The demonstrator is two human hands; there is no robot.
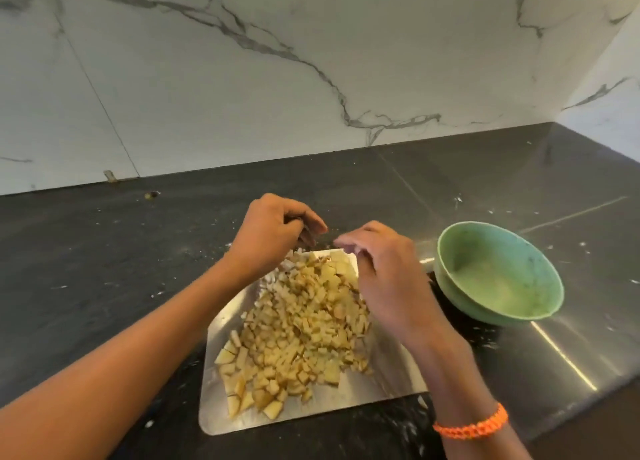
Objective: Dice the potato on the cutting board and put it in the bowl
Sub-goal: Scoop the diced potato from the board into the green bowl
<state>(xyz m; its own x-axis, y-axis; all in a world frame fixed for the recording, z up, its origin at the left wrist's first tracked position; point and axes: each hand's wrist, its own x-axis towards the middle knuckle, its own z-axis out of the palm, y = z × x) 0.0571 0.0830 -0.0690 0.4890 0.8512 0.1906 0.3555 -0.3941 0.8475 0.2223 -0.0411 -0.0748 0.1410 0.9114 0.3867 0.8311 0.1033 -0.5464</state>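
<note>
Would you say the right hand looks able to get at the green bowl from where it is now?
Probably yes. The right hand hovers over the cutting board, and the green bowl sits just to its right on the counter, with nothing between them.

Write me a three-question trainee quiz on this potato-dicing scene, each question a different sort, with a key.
1. True or false: the green bowl already holds diced potato.
2. Multiple choice: the potato pieces lie A) heaped on the metal cutting board, B) in the bowl, C) scattered along the wall.
3. Short answer: which wrist wears the orange bracelet?

Key
1. False; only a pale smear shows inside, no pieces.
2. A.
3. The right one. The right hand hovers over the board's far end beside the left hand, and no knife is visible.
</note>
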